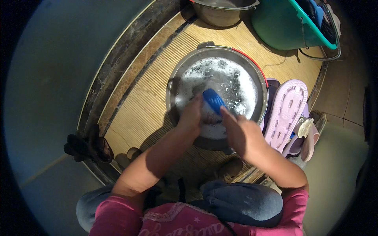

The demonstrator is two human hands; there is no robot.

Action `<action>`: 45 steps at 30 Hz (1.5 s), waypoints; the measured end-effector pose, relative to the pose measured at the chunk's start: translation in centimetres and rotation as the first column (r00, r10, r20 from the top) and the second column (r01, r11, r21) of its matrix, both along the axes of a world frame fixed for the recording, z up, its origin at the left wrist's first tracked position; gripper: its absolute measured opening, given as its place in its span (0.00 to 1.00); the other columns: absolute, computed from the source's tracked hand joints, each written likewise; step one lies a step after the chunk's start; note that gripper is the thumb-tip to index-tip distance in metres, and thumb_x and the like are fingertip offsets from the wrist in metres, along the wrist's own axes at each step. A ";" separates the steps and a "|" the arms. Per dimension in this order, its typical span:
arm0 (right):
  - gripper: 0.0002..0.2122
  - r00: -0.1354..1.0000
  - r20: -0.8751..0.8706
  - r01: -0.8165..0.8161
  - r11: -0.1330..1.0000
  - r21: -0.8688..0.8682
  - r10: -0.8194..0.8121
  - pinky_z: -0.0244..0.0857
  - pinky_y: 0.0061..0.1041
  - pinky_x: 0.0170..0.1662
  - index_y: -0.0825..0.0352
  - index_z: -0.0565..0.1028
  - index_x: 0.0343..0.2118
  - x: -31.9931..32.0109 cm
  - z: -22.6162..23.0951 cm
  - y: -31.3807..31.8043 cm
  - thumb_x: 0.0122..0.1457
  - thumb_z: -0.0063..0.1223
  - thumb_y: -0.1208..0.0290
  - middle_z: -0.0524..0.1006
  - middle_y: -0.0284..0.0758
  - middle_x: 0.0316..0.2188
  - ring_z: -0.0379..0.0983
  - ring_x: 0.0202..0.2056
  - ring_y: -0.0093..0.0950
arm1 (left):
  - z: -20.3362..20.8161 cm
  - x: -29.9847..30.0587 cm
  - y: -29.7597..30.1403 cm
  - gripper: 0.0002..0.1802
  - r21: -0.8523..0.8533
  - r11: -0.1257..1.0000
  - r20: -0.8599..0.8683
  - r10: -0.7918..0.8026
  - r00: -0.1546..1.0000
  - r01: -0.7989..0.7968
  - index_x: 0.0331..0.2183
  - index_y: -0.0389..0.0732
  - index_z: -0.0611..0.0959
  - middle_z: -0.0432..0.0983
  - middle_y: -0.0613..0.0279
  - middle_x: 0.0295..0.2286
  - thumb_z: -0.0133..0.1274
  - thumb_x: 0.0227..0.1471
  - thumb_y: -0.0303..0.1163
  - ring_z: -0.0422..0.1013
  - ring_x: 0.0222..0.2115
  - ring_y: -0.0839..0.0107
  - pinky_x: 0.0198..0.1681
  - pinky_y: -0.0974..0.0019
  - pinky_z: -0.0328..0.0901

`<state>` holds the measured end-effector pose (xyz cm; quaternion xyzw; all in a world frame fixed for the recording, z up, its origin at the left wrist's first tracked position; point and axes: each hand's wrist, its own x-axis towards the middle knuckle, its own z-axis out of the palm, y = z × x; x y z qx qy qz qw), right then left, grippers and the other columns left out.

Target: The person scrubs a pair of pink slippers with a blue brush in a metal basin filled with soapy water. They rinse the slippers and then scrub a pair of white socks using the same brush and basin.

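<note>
A ribbed yellow mat (136,100) covers the floor. From the left, I see the left hand (191,114), blurry, its fingertips hidden; I can't tell if that grip is open or closed. The blue thing (214,101) is over the suds in the grey bucket (201,53), between both hands. The right hand (245,135) seems to grip its lower end. I think it's being washed, so the next move calls for a firm hold. Foam hides what's below. Farther right, the green pail (277,29) is cut off.
</note>
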<state>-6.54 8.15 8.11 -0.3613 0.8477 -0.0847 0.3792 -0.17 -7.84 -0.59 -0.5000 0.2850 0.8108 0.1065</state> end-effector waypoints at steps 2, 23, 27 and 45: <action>0.28 0.982 -0.185 -0.054 0.995 -0.083 0.038 0.74 0.41 0.37 0.69 0.63 0.63 -2.2 -3.4 -0.4 0.56 0.45 0.78 0.76 0.51 0.31 0.78 0.33 0.48 | -0.2 -0.4 0.3 0.25 0.029 0.999 0.009 0.043 0.999 -0.043 0.52 0.40 0.73 0.77 0.55 0.40 0.35 0.68 0.48 0.77 0.36 0.63 0.37 0.56 0.74; 0.25 0.956 -0.284 0.032 0.990 -0.135 -0.070 0.72 0.44 0.35 0.64 0.64 0.62 -6.0 -9.9 -2.0 0.59 0.43 0.75 0.77 0.52 0.24 0.77 0.30 0.51 | -0.3 -0.4 0.4 0.23 0.037 0.993 -0.005 0.111 0.994 -0.110 0.54 0.39 0.73 0.77 0.54 0.41 0.43 0.67 0.46 0.77 0.36 0.61 0.36 0.58 0.75; 0.25 0.989 -0.120 0.074 0.992 -0.099 -0.085 0.72 0.46 0.34 0.64 0.63 0.63 -1.6 -5.6 -1.6 0.60 0.42 0.75 0.76 0.52 0.25 0.76 0.30 0.52 | -0.5 0.3 -0.5 0.26 -0.085 0.994 0.028 0.071 0.997 -0.068 0.54 0.37 0.72 0.75 0.52 0.46 0.41 0.67 0.48 0.74 0.44 0.58 0.48 0.51 0.70; 0.19 0.969 0.096 0.230 0.973 -0.009 -0.228 0.72 0.47 0.38 0.74 0.72 0.50 -3.4 -5.1 -2.5 0.63 0.44 0.63 0.79 0.52 0.29 0.78 0.35 0.51 | -6.4 2.8 -1.9 0.26 0.032 0.997 -0.344 -0.059 0.937 0.074 0.56 0.40 0.71 0.75 0.50 0.47 0.30 0.70 0.47 0.74 0.46 0.56 0.53 0.51 0.69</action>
